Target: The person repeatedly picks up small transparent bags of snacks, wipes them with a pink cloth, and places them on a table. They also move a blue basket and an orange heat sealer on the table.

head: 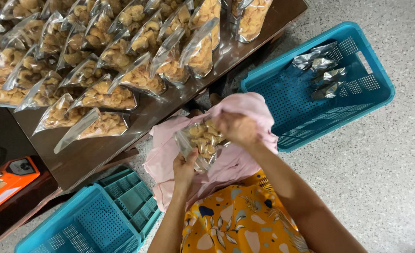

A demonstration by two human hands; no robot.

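Note:
My left hand (184,168) grips the lower edge of a clear snack bag (200,140) filled with pale fried pieces. My right hand (238,129) closes over the bag's upper right side, wrapped partly in a pink cloth (245,105) that drapes over my lap. The bag is held above my knees, in front of the table edge.
A brown table (100,154) carries several rows of filled clear bags (100,96). A blue crate (352,100) on the floor at right holds a few silver pouches (324,70). Another blue crate (90,225) lies at lower left. An orange device (6,180) sits at far left.

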